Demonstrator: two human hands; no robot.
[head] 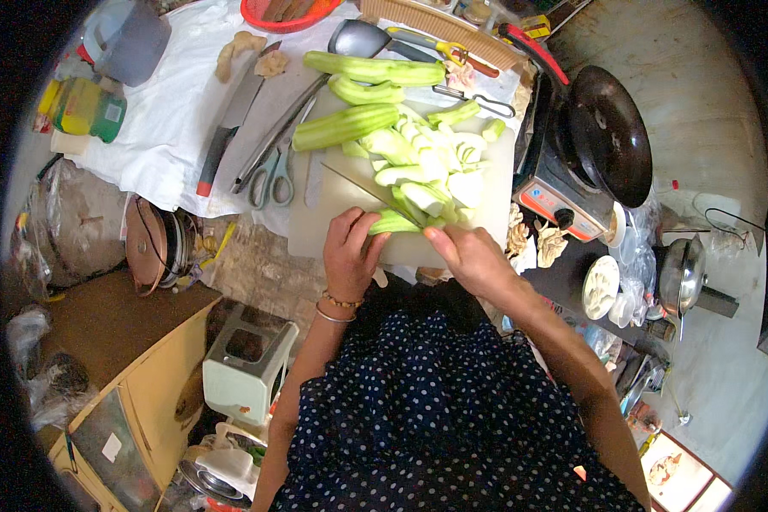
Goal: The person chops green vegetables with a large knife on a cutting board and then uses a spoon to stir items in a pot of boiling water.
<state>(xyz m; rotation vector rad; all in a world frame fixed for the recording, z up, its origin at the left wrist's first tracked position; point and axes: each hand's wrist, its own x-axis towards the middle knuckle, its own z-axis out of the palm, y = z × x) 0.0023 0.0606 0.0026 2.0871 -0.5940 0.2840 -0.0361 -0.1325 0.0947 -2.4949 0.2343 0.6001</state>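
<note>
My left hand (352,249) pins a pale green piece of peeled gourd (390,222) against a white cutting board (313,233). In my right hand (470,256) is a kitchen knife (368,189), its blade slanting up and left along the far side of that piece. Beyond the blade, cut gourd chunks (422,153) lie heaped on the board. Longer peeled gourd lengths (345,126) rest at the board's far left and along its far edge (374,68). My right fist hides the knife's handle.
Left of the board lie scissors (274,179) and a large knife (240,102) on a white cloth (160,128). Peelers (473,100), a ladle (358,40) and a red basket (288,22) are at the back. A wok (611,137) stands on a stove (560,198) at right.
</note>
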